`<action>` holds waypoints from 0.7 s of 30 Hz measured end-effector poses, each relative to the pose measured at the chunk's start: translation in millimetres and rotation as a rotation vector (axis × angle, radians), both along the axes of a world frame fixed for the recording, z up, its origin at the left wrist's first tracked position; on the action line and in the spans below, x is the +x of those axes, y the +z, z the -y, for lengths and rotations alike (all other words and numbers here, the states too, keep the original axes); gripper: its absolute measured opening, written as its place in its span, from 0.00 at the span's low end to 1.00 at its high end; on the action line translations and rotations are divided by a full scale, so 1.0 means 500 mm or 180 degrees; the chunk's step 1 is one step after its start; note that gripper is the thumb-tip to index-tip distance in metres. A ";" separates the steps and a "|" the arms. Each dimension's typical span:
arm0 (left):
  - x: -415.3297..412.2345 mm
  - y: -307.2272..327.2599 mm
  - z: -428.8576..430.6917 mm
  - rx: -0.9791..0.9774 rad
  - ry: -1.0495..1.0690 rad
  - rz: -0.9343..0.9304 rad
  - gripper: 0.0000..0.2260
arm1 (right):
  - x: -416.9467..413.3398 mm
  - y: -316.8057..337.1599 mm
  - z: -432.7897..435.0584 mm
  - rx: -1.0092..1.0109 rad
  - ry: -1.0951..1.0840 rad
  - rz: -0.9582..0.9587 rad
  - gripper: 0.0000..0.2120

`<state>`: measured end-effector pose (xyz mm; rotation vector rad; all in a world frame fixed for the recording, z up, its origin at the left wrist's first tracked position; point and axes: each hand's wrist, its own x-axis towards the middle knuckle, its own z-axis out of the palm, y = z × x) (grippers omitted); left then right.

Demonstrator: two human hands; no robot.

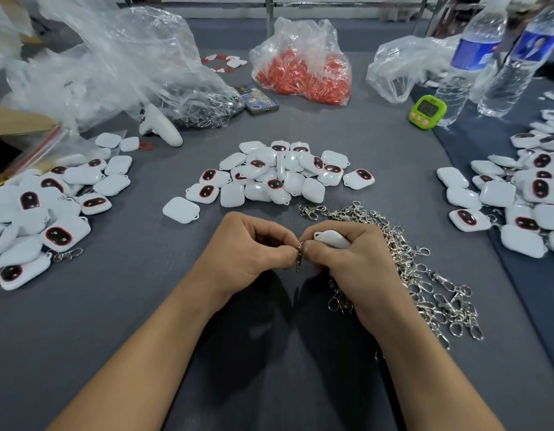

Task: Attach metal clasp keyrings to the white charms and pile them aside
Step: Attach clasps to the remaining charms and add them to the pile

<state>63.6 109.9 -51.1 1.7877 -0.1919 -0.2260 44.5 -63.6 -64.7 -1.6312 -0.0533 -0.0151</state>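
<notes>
White charms (281, 172), black ovals rimmed in red on some. Shiny silver clasps (425, 275). Dark grey tablecloth (145, 290). Lime green timer (427, 111), pink buttons. Blue labels on clear bottles (474, 54).

Seen from my console: the charm (331, 238) in the right hand (347, 262) shows one white edge only, with fingers covering the rest. The clasp (299, 256), pinched between that hand and the left hand (247, 253), is too small for me to tell its state (hooked or not). The right hand hides part of the keyring heap (425, 275). The left pile (36, 206) and right pile (524, 194) run off the edges; the timer (428, 111) digits are unreadable
</notes>
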 end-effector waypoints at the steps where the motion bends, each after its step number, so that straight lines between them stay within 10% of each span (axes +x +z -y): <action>1: -0.002 0.000 0.000 0.0004 0.0004 0.0003 0.10 | -0.001 0.001 0.000 0.0002 0.0029 -0.0003 0.10; 11: -0.013 -0.001 0.022 0.0204 0.0585 0.0410 0.05 | -0.017 0.011 0.000 -0.0414 -0.0264 -0.0005 0.13; 21: -0.022 -0.019 0.027 0.2359 0.0690 0.1750 0.03 | -0.016 0.000 0.001 -0.1307 -0.0491 0.0322 0.11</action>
